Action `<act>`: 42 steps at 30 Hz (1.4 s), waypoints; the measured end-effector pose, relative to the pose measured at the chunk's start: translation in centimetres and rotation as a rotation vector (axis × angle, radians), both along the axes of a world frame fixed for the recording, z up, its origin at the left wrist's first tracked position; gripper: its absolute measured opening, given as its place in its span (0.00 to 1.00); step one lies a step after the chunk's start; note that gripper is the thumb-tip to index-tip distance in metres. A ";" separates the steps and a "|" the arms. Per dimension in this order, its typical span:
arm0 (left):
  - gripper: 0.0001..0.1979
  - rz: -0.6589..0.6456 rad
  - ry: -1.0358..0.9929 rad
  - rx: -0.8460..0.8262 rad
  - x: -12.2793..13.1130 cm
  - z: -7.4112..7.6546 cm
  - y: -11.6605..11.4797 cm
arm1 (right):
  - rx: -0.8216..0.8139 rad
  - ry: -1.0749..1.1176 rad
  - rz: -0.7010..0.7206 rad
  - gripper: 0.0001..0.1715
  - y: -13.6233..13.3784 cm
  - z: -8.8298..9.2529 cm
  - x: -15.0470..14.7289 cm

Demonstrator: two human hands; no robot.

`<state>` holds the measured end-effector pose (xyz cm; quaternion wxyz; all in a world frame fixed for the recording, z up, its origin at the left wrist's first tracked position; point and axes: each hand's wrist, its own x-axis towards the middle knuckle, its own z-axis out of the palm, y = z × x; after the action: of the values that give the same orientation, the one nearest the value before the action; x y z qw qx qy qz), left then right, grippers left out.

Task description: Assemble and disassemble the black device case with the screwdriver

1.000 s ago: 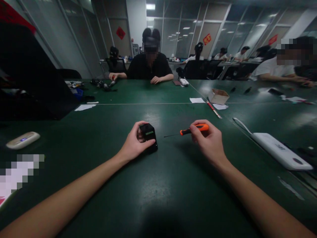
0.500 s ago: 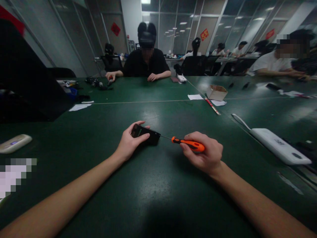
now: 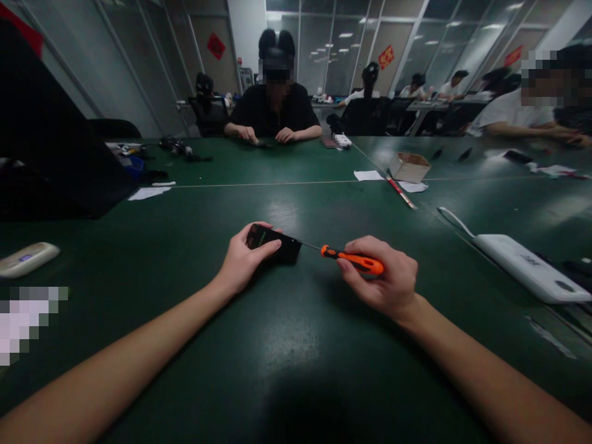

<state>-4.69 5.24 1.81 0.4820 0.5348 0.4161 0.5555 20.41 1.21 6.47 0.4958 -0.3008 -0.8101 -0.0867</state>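
My left hand [image 3: 244, 256] is closed around a small black rectangular box [image 3: 289, 248], with the thumb across its near face and fingers behind it. My right hand [image 3: 388, 274] grips the orange and black handle of a screwdriver [image 3: 365, 263]. The thin metal shaft points left, and its tip meets the right upper edge of the black box. Whether the tip sits in a screw is too small to tell. Both hands are over the green table [image 3: 287, 333].
To the right lies a white power bank [image 3: 531, 265] with a cable. Farther back are a small open carton [image 3: 409, 167], papers [image 3: 369, 176] and a red-white stick [image 3: 401, 193]. A whitish oval device [image 3: 28, 260] lies left. Across the table sits a person in black [image 3: 277, 111].
The view has shifted slightly. My hands keep the box and screwdriver together in nearly the same pose. The person opposite has brought one hand inward toward the other.
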 end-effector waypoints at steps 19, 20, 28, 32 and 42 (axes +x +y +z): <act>0.23 0.101 0.088 -0.003 0.2 0.1 -0.4 | -0.124 -0.090 0.085 0.09 0.4 1.7 0.4; 0.23 0.106 0.106 0.008 0.1 0.1 -0.4 | -0.147 -0.092 0.075 0.07 0.4 1.9 0.4; 0.20 0.120 0.180 0.093 0.4 0.5 -0.9 | -0.169 -0.060 0.059 0.18 -0.4 2.1 -0.1; 0.20 0.129 0.171 0.080 0.4 0.3 -0.7 | -0.220 -0.131 0.054 0.15 -0.7 2.3 -0.3; 0.24 0.137 0.062 -0.022 0.5 0.0 -0.5 | -0.252 -0.149 0.016 0.14 -0.5 2.3 -0.5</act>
<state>-4.20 4.72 1.78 0.4355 0.5166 0.4725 0.5658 19.88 0.70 8.81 0.3932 -0.3467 -0.8516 -0.0025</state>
